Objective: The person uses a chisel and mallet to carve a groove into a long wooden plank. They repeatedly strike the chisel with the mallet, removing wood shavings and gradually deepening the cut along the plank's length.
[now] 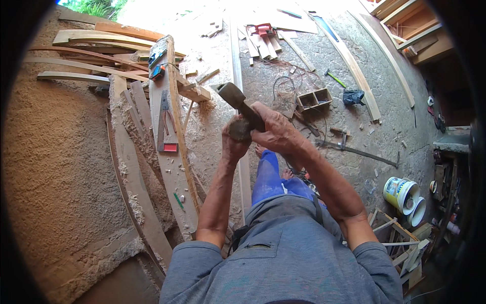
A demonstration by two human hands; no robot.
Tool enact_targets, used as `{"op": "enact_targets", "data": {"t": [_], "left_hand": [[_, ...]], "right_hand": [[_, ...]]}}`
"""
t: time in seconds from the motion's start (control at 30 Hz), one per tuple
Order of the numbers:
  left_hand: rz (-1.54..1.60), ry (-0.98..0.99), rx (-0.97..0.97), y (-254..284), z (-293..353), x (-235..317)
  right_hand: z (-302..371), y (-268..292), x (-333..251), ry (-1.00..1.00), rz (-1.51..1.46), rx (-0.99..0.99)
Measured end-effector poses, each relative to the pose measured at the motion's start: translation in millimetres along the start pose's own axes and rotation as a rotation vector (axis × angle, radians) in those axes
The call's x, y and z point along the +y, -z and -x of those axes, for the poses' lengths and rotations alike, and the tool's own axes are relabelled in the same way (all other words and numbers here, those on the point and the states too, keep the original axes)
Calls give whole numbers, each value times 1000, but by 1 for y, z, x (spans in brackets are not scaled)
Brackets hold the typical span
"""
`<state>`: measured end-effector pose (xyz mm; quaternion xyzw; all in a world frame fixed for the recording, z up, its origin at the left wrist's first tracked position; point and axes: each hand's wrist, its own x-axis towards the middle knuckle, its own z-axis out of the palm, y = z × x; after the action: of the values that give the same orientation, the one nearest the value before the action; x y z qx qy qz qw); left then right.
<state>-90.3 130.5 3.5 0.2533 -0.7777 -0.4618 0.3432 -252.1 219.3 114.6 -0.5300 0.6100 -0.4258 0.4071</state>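
Note:
Both of my hands are raised close together in front of my body. In my right hand (277, 127) is a hammer-like tool with a blocky metal head (231, 95), its dark handle slanting down into the grip. My left hand (234, 147) is closed just beside it, around a thing with a round, worn, brownish end (240, 129) facing up; the rest of it is hidden by the fingers. Left of my hands, a narrow plank bench (164, 121) carries a tape measure (157, 72), pliers (169, 115) and a square with a red end (169, 147).
Long curved boards (109, 40) are stacked at the far left, by a heap of sawdust (61, 137). A divided wooden box (314, 99), a green-handled hammer (335, 78), a bar clamp (354, 148) and cords lie on the floor. White buckets (402, 195) stand at right.

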Motion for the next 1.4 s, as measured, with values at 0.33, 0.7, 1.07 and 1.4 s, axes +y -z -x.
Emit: {"op": "enact_targets", "data": {"t": [0.33, 0.7, 1.07, 1.4], "left_hand": [[-82, -130, 74, 2, 74, 23], [-6, -94, -513, 36, 42, 21], [-414, -360, -643, 6, 171, -31], [-316, -386, -176, 30, 57, 10]], "right_hand": [[85, -50, 55, -26, -343, 96], [38, -77, 16, 322, -42, -26], [134, -157, 89, 317, -199, -164], [123, -58, 41, 205, -152, 109]]}}
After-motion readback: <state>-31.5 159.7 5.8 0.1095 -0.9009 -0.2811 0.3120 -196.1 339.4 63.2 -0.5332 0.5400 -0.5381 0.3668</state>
